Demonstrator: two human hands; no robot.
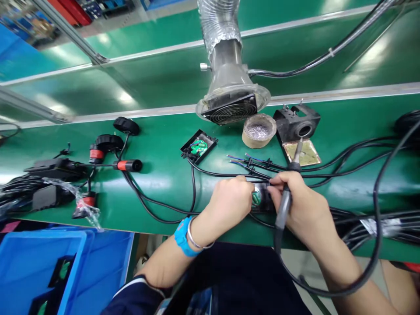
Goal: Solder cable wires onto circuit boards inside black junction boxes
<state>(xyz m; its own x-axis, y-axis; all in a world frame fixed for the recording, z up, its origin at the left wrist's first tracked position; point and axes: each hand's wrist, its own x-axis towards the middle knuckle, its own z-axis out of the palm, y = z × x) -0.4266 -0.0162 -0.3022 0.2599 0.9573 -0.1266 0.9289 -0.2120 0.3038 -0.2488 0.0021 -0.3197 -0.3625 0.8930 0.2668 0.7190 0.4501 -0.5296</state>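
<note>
My right hand (297,197) is closed around a soldering iron (285,205), its tip pointing away from me toward the iron stand. The thumb and a finger of that hand also pinch at the edge of a small black case (267,203) on the bench. Inside this case a green circuit board (256,198) partly shows. My left hand (231,199) is closed at the case's left side; its fingertips are hidden, and I cannot make out what they grip. Just beyond lie black cables with stripped, coloured wire ends (241,162).
A second open black case (199,148) holds a green board. Behind are a round tub (259,131) of silvery material, an iron stand (297,124) with a sponge, and a fume extractor hood (232,98). Cabled connectors (129,165) lie left; blue bins (42,245) stand below.
</note>
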